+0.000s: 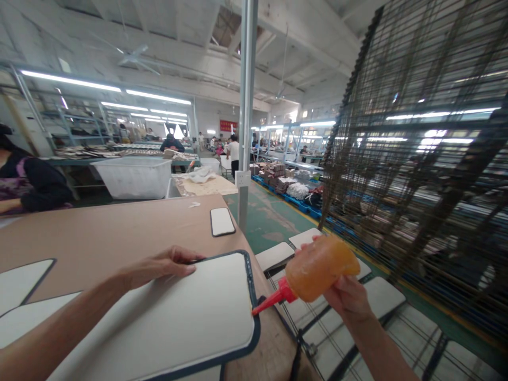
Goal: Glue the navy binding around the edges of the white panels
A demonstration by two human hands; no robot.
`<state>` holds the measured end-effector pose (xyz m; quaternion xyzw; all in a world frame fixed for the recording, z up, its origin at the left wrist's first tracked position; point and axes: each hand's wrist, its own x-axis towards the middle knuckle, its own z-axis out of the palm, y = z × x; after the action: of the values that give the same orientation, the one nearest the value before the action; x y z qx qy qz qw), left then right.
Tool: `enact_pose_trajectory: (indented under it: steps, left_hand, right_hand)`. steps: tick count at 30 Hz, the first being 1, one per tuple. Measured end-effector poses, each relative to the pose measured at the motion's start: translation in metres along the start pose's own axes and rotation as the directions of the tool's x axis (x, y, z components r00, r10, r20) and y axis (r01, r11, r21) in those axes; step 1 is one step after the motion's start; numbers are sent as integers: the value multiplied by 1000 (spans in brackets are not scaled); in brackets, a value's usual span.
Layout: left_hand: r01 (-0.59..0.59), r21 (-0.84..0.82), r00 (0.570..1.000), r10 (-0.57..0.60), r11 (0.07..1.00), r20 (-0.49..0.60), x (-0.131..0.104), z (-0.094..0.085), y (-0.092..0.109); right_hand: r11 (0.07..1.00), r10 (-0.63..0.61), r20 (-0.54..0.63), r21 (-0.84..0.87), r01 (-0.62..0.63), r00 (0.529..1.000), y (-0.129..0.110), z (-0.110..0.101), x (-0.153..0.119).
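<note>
A large white panel (pixel 206 312) with rounded corners and a dark border lies at the table's right edge. My left hand (pixel 166 264) pinches its far edge, thumb on the white face. My right hand (pixel 349 296) is wrapped round an orange squeeze bottle (pixel 317 267), tilted down to the left. The bottle's red nozzle (pixel 275 299) has its tip at the right border of the panel. A wet-looking line runs along that border above the tip.
A small white panel (pixel 222 221) lies at the brown table's (pixel 119 227) far corner. More panels (pixel 24 283) lie at the left. A wire rack (pixel 309 328) with panels stands at the right, beside a post (pixel 245 106). A person (pixel 35 180) sits at far left.
</note>
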<state>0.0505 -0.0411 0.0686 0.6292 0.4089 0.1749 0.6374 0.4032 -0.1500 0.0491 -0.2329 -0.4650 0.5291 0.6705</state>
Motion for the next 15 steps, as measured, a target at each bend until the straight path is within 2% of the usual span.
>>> enact_pose_trajectory:
  steps: [6, 11, 15]
  left_hand:
    - [9, -18, 1000, -8, 1000, 16, -5, -2, 1]
    - [-4, -60, 1000, 2, 998, -28, -10, 0, 1]
    - [-5, -128, 994, -9, 992, -109, -9, -4, -10]
  right_hand:
    - [1000, -6, -20, -11, 6, 1000, 2, 0, -6]
    - [996, -88, -93, -28, 85, 992, 5, 6, -6]
    - [986, -167, -181, -41, 162, 969, 9, 11, -8]
